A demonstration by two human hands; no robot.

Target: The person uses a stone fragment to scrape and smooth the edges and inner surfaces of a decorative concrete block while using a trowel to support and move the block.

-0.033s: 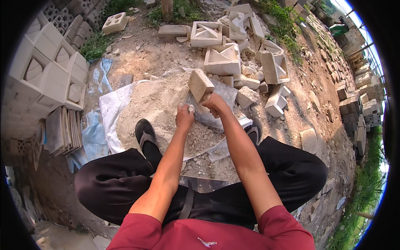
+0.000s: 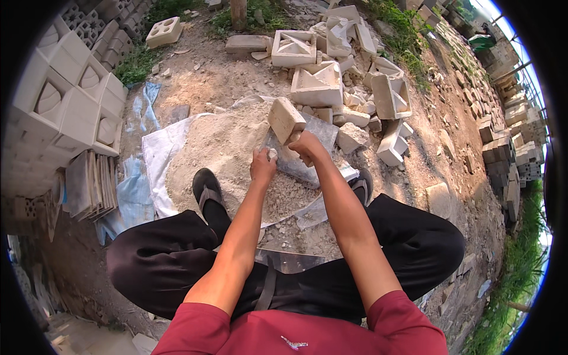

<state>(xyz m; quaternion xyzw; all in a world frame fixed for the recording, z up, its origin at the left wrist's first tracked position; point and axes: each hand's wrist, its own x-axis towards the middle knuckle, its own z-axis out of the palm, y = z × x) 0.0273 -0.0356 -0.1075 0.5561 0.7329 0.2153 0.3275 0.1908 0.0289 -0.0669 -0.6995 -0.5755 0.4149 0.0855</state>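
Note:
My right hand (image 2: 304, 148) is closed in a fist around the grip of a dusty, block-headed mallet (image 2: 286, 118). The mallet's pale head is raised over a grey flat slab (image 2: 322, 131). To its left, my left hand (image 2: 262, 165) has its fingers curled round a small whitish lump of rubble (image 2: 272, 154), at the slab's left edge. Crushed pale rubble (image 2: 219, 139) lies heaped beside that hand on a white sheet (image 2: 161, 155). Part of the slab is hidden under my right hand and forearm.
Broken moulded blocks (image 2: 316, 84) and rubble chunks (image 2: 353, 137) are piled beyond the slab. Whole pale blocks (image 2: 71, 112) form a wall at left, near a stack of thin boards (image 2: 89, 184) and blue sheeting (image 2: 135, 198). My sandalled feet (image 2: 207, 188) flank the heap.

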